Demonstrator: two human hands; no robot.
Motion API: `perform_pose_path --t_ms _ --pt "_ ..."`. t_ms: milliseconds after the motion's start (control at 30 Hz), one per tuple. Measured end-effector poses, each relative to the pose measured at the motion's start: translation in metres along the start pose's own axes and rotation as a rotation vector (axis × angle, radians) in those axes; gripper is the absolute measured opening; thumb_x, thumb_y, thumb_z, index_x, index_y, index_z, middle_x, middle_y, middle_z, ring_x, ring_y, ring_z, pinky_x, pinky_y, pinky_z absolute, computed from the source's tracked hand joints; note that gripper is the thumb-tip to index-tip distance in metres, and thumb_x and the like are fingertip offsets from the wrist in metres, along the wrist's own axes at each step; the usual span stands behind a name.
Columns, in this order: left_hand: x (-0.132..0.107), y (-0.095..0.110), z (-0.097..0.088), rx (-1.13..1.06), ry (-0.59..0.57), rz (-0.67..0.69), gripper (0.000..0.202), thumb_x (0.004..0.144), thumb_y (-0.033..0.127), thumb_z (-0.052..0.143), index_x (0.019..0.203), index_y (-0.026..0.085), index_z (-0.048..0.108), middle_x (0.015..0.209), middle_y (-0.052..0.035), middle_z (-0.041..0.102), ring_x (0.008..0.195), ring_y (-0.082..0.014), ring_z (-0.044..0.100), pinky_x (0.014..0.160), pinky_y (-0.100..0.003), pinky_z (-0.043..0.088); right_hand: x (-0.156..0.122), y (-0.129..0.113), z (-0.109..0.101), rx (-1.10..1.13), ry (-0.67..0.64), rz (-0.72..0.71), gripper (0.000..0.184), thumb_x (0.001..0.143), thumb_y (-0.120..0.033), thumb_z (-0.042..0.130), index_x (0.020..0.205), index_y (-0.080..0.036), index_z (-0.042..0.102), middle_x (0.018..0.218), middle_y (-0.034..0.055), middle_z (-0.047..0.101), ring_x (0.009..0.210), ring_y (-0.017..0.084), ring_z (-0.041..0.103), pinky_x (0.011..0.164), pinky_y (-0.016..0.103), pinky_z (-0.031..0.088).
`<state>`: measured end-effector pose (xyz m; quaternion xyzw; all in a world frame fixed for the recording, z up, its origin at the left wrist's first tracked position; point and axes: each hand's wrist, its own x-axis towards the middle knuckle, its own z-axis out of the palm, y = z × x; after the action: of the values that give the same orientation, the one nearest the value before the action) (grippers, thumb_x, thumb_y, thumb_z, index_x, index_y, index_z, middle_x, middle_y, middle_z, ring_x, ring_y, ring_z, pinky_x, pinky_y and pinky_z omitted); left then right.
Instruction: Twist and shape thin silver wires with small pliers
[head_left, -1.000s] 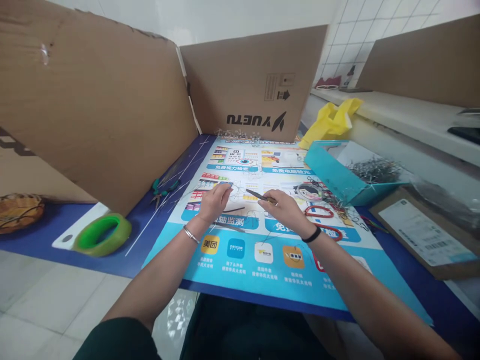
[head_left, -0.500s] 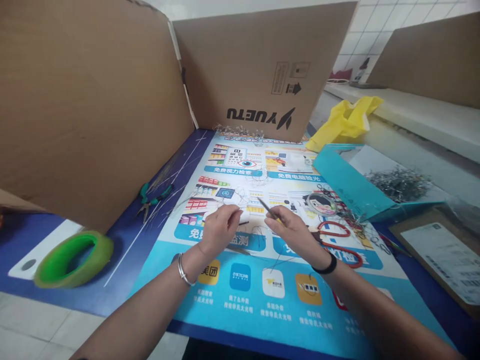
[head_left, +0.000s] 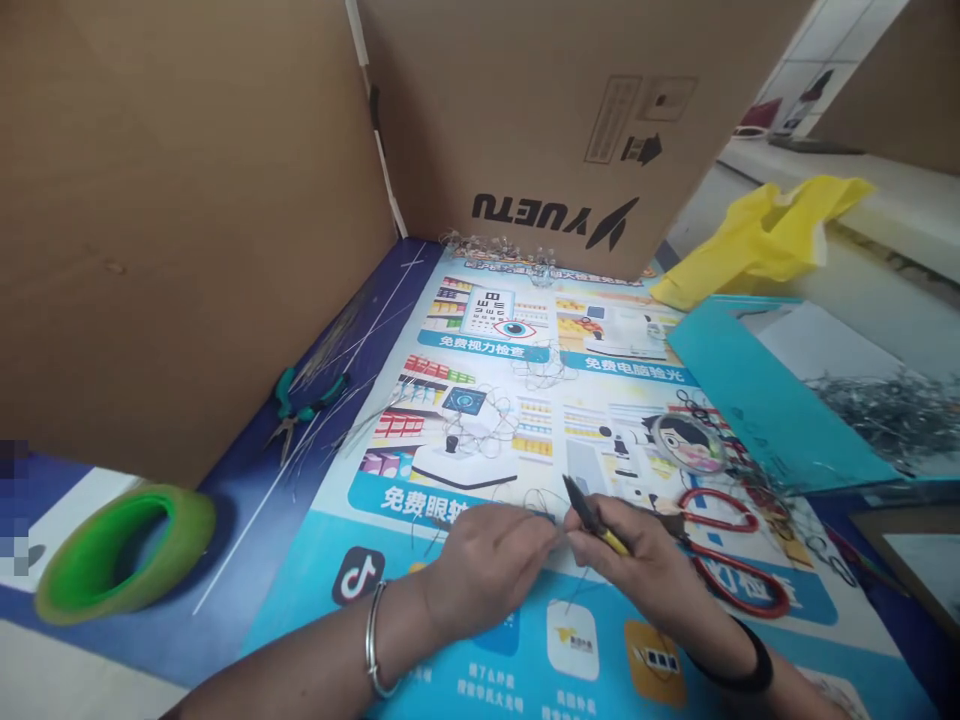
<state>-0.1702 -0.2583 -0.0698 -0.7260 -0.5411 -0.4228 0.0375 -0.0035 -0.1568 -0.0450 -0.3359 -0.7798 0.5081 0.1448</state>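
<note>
My left hand (head_left: 487,565) is closed in a pinch low over the printed sheet; what its fingertips hold is too small to make out. Close to its right, my right hand (head_left: 645,560) grips a slim tool (head_left: 581,505) with a dark pointed tip and a yellow handle. The tool's tip points up and left, and its exact kind is unclear. The fingertips of both hands nearly meet. Thin wire loops (head_left: 480,425) lie on the sheet beyond them. Beside my right hand rest red-handled scissors (head_left: 780,600), partly hidden by it.
Green-handled pliers (head_left: 283,400) and a tape roll (head_left: 56,590) lie on the left. Tall cardboard (head_left: 555,130) stands behind and left. On the right are a clear round dish (head_left: 690,443), a teal box (head_left: 772,400) of tangled wire and a yellow bag (head_left: 772,235).
My hands have come together and lower in view, the left moving rightward. The tool stays in my right hand. The view has shifted and drawn closer.
</note>
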Motion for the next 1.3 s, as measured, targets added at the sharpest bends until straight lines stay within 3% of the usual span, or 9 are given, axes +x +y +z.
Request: perform_pose_path --t_ms 167,367,467,533,633,833,1067,1300 --pt "-0.001 0.006 -0.007 -0.124 -0.151 -0.174 0.013 0.089 0.023 0.051 0.101 0.019 0.055 0.084 -0.0059 0.070 0.074 -0.0175 0.065 0.066 -0.029 0.049 -0.001 -0.007 0.003 -0.115 0.018 -0.064 0.022 0.084 -0.037 0.052 0.070 -0.020 0.054 0.064 -0.0006 0.055 0.060 0.013 0.051 0.055 0.024 0.042" --pt "0.007 0.010 -0.009 -0.439 -0.394 -0.566 0.021 0.087 0.036 0.053 0.097 0.018 0.055 0.076 -0.0038 0.066 0.063 -0.0177 0.061 0.056 -0.029 0.044 0.003 -0.012 0.003 -0.191 0.122 -0.147 0.018 0.083 -0.034 0.053 0.073 -0.021 0.056 0.064 -0.0003 0.059 0.059 0.014 0.056 0.055 0.023 0.044" --pt "0.011 0.014 -0.003 -0.838 -0.370 -0.791 0.026 0.085 0.042 0.055 0.092 0.017 0.052 0.071 -0.0002 0.059 0.058 -0.0135 0.059 0.054 -0.025 0.045 0.006 -0.011 0.002 -0.239 0.185 -0.222 0.015 0.084 -0.033 0.053 0.075 -0.021 0.056 0.067 0.0006 0.060 0.060 0.014 0.057 0.056 0.024 0.045" --pt "0.013 0.017 0.004 -1.072 -0.306 -0.873 0.029 0.083 0.043 0.058 0.089 0.016 0.050 0.073 0.0009 0.056 0.058 -0.0112 0.059 0.055 -0.024 0.047 0.010 -0.009 0.001 -0.260 0.213 -0.258 0.014 0.085 -0.032 0.052 0.077 -0.021 0.055 0.068 0.0010 0.061 0.062 0.014 0.058 0.056 0.024 0.045" --pt "0.020 0.018 0.013 -1.133 -0.271 -0.931 0.027 0.081 0.040 0.060 0.084 0.015 0.049 0.069 0.0024 0.056 0.055 -0.0091 0.059 0.053 -0.020 0.044 0.016 -0.006 -0.001 -0.235 0.228 -0.243 0.013 0.084 -0.032 0.052 0.078 -0.021 0.056 0.069 0.0011 0.062 0.063 0.015 0.059 0.058 0.025 0.045" --pt "0.039 0.009 0.019 -1.143 -0.362 -1.053 0.030 0.077 0.042 0.064 0.077 0.013 0.055 0.067 0.0001 0.062 0.047 -0.0063 0.056 0.048 -0.018 0.039 0.031 -0.002 -0.006 -0.123 0.256 -0.140 0.017 0.082 -0.037 0.054 0.076 -0.021 0.056 0.069 0.0014 0.063 0.064 0.016 0.059 0.059 0.026 0.046" --pt "0.042 -0.002 0.024 -1.174 -0.450 -1.044 0.036 0.081 0.047 0.059 0.072 0.011 0.061 0.050 0.0017 0.056 0.041 -0.0057 0.049 0.044 -0.017 0.034 0.037 0.002 -0.009 -0.094 0.257 -0.099 0.016 0.082 -0.037 0.054 0.075 -0.022 0.055 0.067 -0.0002 0.062 0.062 0.015 0.058 0.057 0.026 0.046" --pt "0.039 -0.001 0.022 -1.178 -0.429 -1.083 0.038 0.076 0.049 0.062 0.069 0.012 0.060 0.053 0.0012 0.058 0.040 -0.0060 0.050 0.041 -0.017 0.034 0.035 0.002 -0.003 -0.047 0.207 -0.095 0.016 0.084 -0.035 0.053 0.074 -0.022 0.055 0.064 -0.0012 0.059 0.058 0.013 0.056 0.053 0.023 0.045"
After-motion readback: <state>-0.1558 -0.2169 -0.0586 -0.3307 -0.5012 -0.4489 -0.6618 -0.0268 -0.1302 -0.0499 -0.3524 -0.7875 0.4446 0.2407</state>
